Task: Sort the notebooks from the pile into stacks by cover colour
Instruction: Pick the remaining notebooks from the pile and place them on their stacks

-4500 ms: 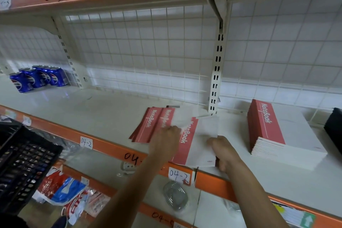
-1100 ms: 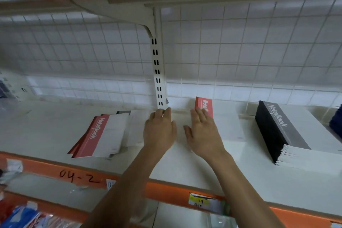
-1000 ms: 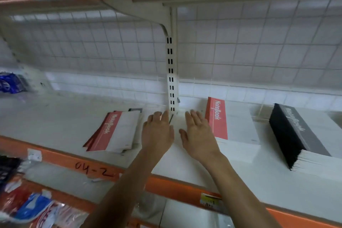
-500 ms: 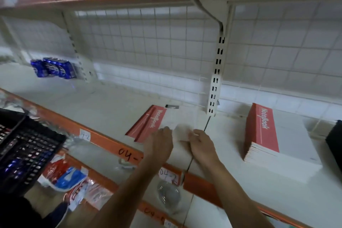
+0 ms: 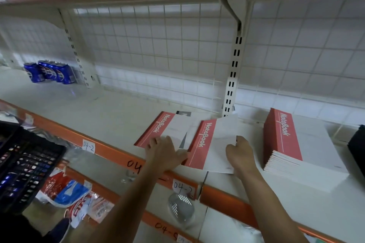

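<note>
On the white shelf [image 5: 98,112], left grip [image 5: 165,153] lies flat on pile [image 5: 158,130]; right grip [image 5: 240,154] pinches red notebook [image 5: 205,142].

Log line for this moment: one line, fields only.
step: pick from pile | left hand: presses pile | right hand: grips red notebook by its edge | red stack: to its right, apart

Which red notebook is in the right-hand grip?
The middle notebook, pinched at its right edge by the right-hand grip. The pile notebook to its left lies under the left-hand grip; the red stack farther right is untouched.
</note>
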`<action>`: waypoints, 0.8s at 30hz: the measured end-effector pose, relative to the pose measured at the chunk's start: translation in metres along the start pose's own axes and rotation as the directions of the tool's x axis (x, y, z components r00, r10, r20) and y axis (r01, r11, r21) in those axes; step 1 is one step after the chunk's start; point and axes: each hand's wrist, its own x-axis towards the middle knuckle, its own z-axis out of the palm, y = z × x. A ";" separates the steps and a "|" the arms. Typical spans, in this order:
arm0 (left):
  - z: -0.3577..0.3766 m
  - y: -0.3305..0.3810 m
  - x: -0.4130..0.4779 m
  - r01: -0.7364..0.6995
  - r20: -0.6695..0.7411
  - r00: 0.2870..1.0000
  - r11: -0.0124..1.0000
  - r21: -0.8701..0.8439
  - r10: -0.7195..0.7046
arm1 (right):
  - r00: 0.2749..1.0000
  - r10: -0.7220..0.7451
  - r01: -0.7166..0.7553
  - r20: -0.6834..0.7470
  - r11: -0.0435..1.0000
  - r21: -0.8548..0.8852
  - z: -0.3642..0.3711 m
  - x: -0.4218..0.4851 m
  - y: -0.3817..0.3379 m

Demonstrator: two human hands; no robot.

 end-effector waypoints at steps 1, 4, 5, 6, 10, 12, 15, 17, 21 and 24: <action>0.000 0.000 0.002 0.009 -0.019 1.000 1.000 -0.002 -0.009 | 1.000 -0.008 0.008 -0.006 1.000 -0.030 0.000 0.000 0.000; -0.001 0.000 0.003 0.055 -0.073 0.996 0.998 0.013 -0.054 | 0.999 -0.032 0.028 -0.033 0.993 -0.115 -0.005 0.000 0.000; 0.000 0.001 0.003 0.046 -0.088 0.995 0.998 0.034 -0.043 | 0.998 -0.042 0.036 -0.041 0.992 -0.123 -0.008 0.001 0.000; 0.000 0.002 0.002 0.020 -0.104 0.994 0.997 0.069 -0.013 | 0.998 -0.043 0.037 -0.043 0.991 -0.126 -0.012 0.001 0.000; -0.009 0.017 -0.008 -0.106 -0.228 0.959 0.958 0.268 0.170 | 0.998 -0.061 0.060 -0.001 0.992 -0.110 -0.017 0.001 0.003; -0.016 0.026 -0.013 -0.173 -0.271 0.926 0.932 0.318 0.264 | 0.999 -0.049 0.049 0.023 0.998 -0.027 -0.017 -0.001 0.004; -0.020 0.041 -0.023 -0.335 -0.320 0.871 0.927 0.168 0.373 | 0.995 0.016 -0.037 0.096 0.975 0.219 -0.016 -0.006 0.001; -0.017 0.051 -0.030 -0.476 -0.360 0.814 0.879 0.035 0.455 | 0.985 0.029 -0.091 0.168 0.924 0.372 -0.016 -0.009 -0.003; -0.007 0.062 -0.038 -0.637 -0.387 0.706 0.770 0.018 0.593 | 0.972 0.018 -0.116 0.234 0.905 0.408 -0.017 -0.003 0.002; -0.006 0.061 -0.036 -0.619 -0.335 0.769 0.765 -0.175 0.545 | 0.979 -0.011 -0.063 0.205 0.934 0.352 -0.019 -0.001 0.008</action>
